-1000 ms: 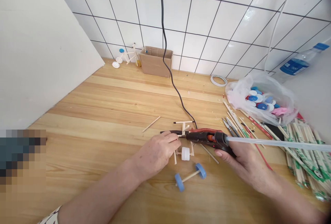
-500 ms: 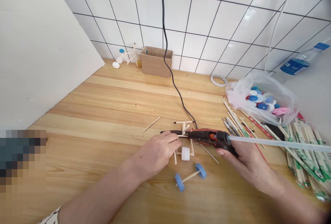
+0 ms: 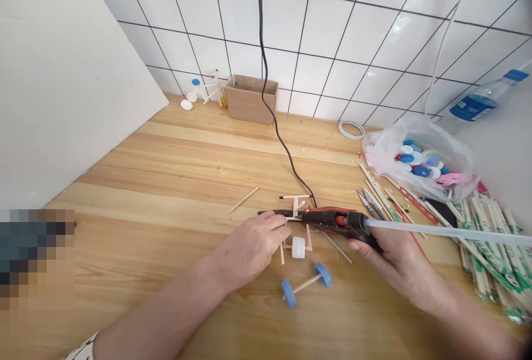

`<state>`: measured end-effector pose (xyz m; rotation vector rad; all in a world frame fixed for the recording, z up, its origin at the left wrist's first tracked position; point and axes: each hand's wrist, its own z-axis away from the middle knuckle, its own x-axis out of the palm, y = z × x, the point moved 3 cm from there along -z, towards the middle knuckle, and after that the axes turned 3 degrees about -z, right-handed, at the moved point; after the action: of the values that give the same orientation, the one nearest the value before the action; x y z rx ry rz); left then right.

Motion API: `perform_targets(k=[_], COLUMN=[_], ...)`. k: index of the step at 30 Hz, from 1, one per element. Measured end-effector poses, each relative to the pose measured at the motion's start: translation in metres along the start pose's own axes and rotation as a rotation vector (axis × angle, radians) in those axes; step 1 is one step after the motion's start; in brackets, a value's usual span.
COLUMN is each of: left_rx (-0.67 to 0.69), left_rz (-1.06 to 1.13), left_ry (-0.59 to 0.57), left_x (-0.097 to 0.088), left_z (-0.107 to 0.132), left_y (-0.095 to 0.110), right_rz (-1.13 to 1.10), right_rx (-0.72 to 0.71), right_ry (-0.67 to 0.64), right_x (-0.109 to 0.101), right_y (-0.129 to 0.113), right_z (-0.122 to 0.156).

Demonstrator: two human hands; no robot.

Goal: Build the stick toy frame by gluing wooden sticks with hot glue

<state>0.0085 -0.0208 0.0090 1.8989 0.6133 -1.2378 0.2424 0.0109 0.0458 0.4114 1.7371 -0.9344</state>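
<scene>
My left hand (image 3: pixel 253 246) pinches a small frame of wooden sticks (image 3: pixel 296 211) that lies on the wooden table (image 3: pixel 166 183). A white bottle cap (image 3: pixel 298 247) is fixed in that frame. My right hand (image 3: pixel 394 255) grips a black hot glue gun (image 3: pixel 338 221), whose nozzle points left at the sticks by my left fingertips. A clear glue stick (image 3: pixel 449 231) juts from the gun's back. Just in front lies an axle stick with two blue caps (image 3: pixel 306 284).
The gun's black cord (image 3: pixel 266 88) runs up the tiled wall. At the back stand a small cardboard box (image 3: pixel 250 98) and a finished stick model (image 3: pixel 202 93). To the right lie a bag of caps (image 3: pixel 419 160), scissors (image 3: pixel 368 203), chopsticks (image 3: pixel 486 249), a tape ring (image 3: pixel 351 129) and a water bottle (image 3: pixel 484 99).
The glue gun has shifted slightly right, away from the stick frame, with my right hand. My left hand stays pinched on the frame.
</scene>
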Motion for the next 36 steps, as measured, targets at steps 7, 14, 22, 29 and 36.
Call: perform_targets(k=[7,14,22,29,36], left_rx=[0.002,-0.007,0.013,-0.139,-0.166], left_rz=[0.003,-0.005,0.039,0.169,0.458], left_ry=[-0.008,-0.015,0.071,0.068,0.414], left_x=[-0.001,-0.002,-0.004,-0.011,-0.029], left_z=[-0.001,0.0,0.002,0.003,-0.002], left_y=[0.001,0.0,-0.001,-0.006,-0.001], right_rz=[-0.001,-0.02,-0.085,-0.031,-0.04], right_rx=[-0.004,-0.009,0.011,0.015,-0.001], right_ry=[0.005,0.017,0.052,0.085,0.092], right_x=[-0.002,-0.002,-0.004,-0.006,-0.008], right_y=[-0.002,-0.003,0.001,-0.002,-0.003], right_z=[-0.001,-0.003,-0.001,-0.001,0.0])
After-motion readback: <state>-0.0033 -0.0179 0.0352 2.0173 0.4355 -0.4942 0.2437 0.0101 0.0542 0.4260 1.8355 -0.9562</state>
